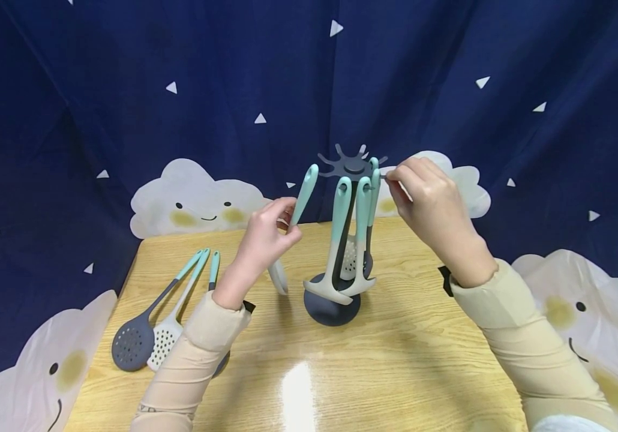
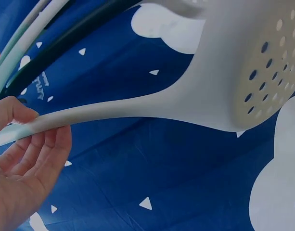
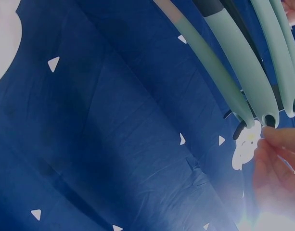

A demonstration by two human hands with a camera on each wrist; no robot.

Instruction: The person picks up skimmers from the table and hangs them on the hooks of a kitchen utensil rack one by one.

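My left hand (image 1: pixel 268 240) pinches the mint handle of a light grey skimmer (image 2: pixel 205 91), its perforated head hanging downward. Left of the utensil stand (image 1: pixel 353 169), the skimmer's handle top is apart from the hooks. My right hand (image 1: pixel 428 192) pinches the tip of one dark hook on the stand's right side. In the right wrist view, those fingertips (image 3: pixel 277 137) are close against the holed end of a hanging mint handle (image 3: pixel 250 67). Several utensils hang on the stand, among them two light grey ones (image 1: pixel 327 291) in front and a perforated one (image 1: pixel 348 258) behind.
On the left of the wooden table (image 1: pixel 395 360) lie a dark skimmer (image 1: pixel 132 344), a light grey perforated turner (image 1: pixel 165 342) and a dark-headed utensil (image 1: pixel 222 363) partly behind my left arm. The stand's round dark base (image 1: pixel 332 312) rests mid-table. A blue curtain (image 1: pixel 233 72) hangs behind.
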